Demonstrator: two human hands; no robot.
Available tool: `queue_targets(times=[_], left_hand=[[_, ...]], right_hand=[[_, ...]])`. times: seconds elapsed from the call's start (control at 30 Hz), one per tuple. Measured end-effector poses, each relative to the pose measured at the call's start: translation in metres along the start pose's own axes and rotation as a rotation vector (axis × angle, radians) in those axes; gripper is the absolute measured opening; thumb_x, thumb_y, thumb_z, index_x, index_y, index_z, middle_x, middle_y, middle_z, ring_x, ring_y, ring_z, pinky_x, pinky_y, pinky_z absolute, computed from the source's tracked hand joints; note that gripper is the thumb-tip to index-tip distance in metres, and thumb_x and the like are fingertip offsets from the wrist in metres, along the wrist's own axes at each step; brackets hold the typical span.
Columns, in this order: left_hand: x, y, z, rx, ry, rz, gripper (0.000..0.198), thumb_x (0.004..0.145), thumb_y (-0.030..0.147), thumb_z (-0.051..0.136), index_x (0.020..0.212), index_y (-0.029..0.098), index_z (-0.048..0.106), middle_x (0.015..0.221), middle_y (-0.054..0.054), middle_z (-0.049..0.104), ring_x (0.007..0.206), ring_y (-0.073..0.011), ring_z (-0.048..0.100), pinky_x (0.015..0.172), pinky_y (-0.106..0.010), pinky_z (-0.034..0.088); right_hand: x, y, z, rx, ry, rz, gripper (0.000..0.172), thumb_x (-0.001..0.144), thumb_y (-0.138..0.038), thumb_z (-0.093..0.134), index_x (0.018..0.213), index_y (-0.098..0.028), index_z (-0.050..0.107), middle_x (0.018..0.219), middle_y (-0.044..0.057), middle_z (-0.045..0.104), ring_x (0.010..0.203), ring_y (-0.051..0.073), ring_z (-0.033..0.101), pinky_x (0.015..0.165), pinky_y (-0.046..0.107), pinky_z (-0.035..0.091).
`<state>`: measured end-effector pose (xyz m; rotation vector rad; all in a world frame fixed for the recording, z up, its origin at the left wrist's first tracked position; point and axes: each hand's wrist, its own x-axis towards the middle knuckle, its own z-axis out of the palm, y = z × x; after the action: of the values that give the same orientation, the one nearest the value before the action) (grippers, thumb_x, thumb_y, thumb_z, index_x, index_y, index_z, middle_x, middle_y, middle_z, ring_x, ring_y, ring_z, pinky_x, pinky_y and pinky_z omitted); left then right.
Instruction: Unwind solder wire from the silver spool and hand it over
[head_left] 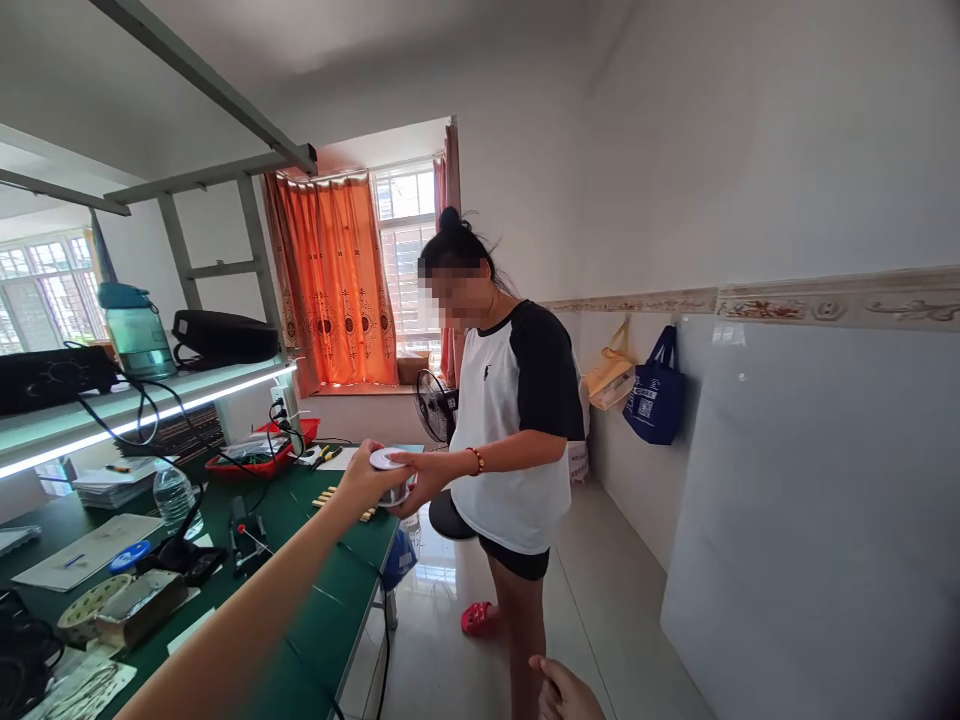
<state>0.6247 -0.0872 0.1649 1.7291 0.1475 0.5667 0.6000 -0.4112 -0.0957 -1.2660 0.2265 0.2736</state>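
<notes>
A small spool [393, 494] with white round ends and a greyish middle is held up over the front right corner of the workbench. My left hand [364, 474], arm stretched out, is closed on its near left side. From the right, another person's hand [433, 478] with a beaded bracelet grips the same spool, so both hands touch it. Low at the bottom edge, my right hand [564, 690] shows in part, away from the bench, its fingers curled in. I see nothing in it.
On the green workbench [319, 560] lie a red tray [259, 465], a plastic bottle [176, 495], a tape roll [94, 608], tools and cables. A lit shelf [225, 400] overhangs its back. The other person [510, 420] stands beside the bench; a fan [435, 405] is behind.
</notes>
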Motion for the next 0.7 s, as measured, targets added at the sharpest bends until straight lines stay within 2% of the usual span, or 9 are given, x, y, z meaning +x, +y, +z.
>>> queue_targets(times=[0.1, 0.2, 0.3, 0.37, 0.4, 0.47, 0.57, 0.6, 0.7], left_hand=[[0.008, 0.009, 0.011, 0.026, -0.007, 0.063, 0.021, 0.101, 0.031, 0.075, 0.114, 0.015, 0.070, 0.104, -0.003, 0.074, 0.084, -0.0166, 0.073, 0.076, -0.034, 0.064], [0.010, 0.008, 0.020, 0.001, -0.036, 0.135, 0.033, 0.098, 0.028, 0.078, 0.127, 0.017, 0.068, 0.125, -0.007, 0.073, 0.107, -0.0241, 0.073, 0.094, -0.046, 0.063], [-0.007, -0.012, 0.025, -0.015, -0.044, 0.180, 0.057, 0.095, 0.026, 0.080, 0.147, 0.022, 0.057, 0.160, -0.012, 0.053, 0.142, -0.0350, 0.056, 0.117, -0.061, 0.049], [-0.035, -0.040, 0.029, 0.026, -0.088, 0.164, 0.065, 0.096, 0.027, 0.078, 0.155, 0.024, 0.050, 0.171, -0.012, 0.039, 0.154, -0.0391, 0.042, 0.125, -0.066, 0.037], [-0.053, -0.057, 0.031, 0.068, -0.143, 0.135, 0.065, 0.098, 0.027, 0.076, 0.157, 0.024, 0.048, 0.173, -0.012, 0.037, 0.157, -0.0396, 0.039, 0.126, -0.068, 0.033], [-0.096, -0.094, 0.038, 0.191, -0.333, 0.051, 0.065, 0.099, 0.028, 0.075, 0.158, 0.024, 0.048, 0.172, -0.013, 0.040, 0.158, -0.0393, 0.037, 0.129, -0.068, 0.028], [-0.158, -0.148, 0.052, 0.405, -0.728, -0.137, 0.061, 0.099, 0.033, 0.076, 0.155, 0.024, 0.053, 0.168, -0.014, 0.047, 0.152, -0.0378, 0.047, 0.125, -0.066, 0.037], [-0.174, -0.163, 0.056, 0.479, -0.826, -0.194, 0.063, 0.099, 0.035, 0.076, 0.156, 0.024, 0.052, 0.169, -0.014, 0.046, 0.153, -0.0397, 0.047, 0.124, -0.069, 0.038], [-0.201, -0.197, 0.062, 0.662, -1.006, -0.259, 0.071, 0.098, 0.037, 0.077, 0.161, 0.025, 0.046, 0.174, -0.014, 0.037, 0.160, -0.0419, 0.034, 0.129, -0.073, 0.023]], right_hand=[[-0.005, -0.008, 0.004, 0.038, -0.012, 0.039, 0.045, 0.031, -0.065, 0.086, 0.052, -0.039, 0.056, 0.041, -0.008, 0.021, 0.044, 0.014, 0.009, 0.049, 0.035, 0.013], [-0.008, -0.015, 0.009, 0.059, -0.040, 0.031, 0.041, 0.037, -0.065, 0.087, 0.055, -0.041, 0.060, 0.042, -0.008, 0.025, 0.046, 0.015, 0.010, 0.050, 0.035, 0.014], [-0.015, -0.022, 0.012, 0.058, -0.063, 0.043, 0.046, 0.034, -0.067, 0.090, 0.057, -0.040, 0.061, 0.040, -0.011, 0.025, 0.045, 0.013, 0.010, 0.047, 0.033, 0.014], [-0.021, -0.027, 0.014, 0.078, -0.070, 0.017, 0.047, 0.041, -0.068, 0.092, 0.062, -0.035, 0.066, 0.043, -0.013, 0.025, 0.046, 0.012, 0.011, 0.048, 0.031, 0.013], [-0.024, -0.030, 0.015, 0.097, -0.072, -0.005, 0.045, 0.048, -0.066, 0.092, 0.065, -0.031, 0.070, 0.046, -0.013, 0.026, 0.047, 0.011, 0.011, 0.049, 0.031, 0.012], [-0.029, -0.034, 0.019, 0.137, -0.077, -0.037, 0.041, 0.058, -0.059, 0.091, 0.070, -0.024, 0.074, 0.047, -0.014, 0.026, 0.048, 0.009, 0.010, 0.050, 0.030, 0.009], [-0.036, -0.042, 0.030, 0.172, -0.096, -0.053, 0.041, 0.058, -0.053, 0.090, 0.071, -0.018, 0.074, 0.044, -0.015, 0.028, 0.045, 0.006, 0.011, 0.046, 0.028, 0.008], [-0.038, -0.046, 0.035, 0.179, -0.108, -0.061, 0.041, 0.058, -0.052, 0.091, 0.072, -0.017, 0.074, 0.044, -0.014, 0.029, 0.044, 0.006, 0.012, 0.045, 0.027, 0.009], [-0.048, -0.058, 0.049, 0.189, -0.160, -0.082, 0.040, 0.061, -0.050, 0.094, 0.074, -0.016, 0.076, 0.044, -0.014, 0.032, 0.043, 0.004, 0.015, 0.042, 0.024, 0.013]])
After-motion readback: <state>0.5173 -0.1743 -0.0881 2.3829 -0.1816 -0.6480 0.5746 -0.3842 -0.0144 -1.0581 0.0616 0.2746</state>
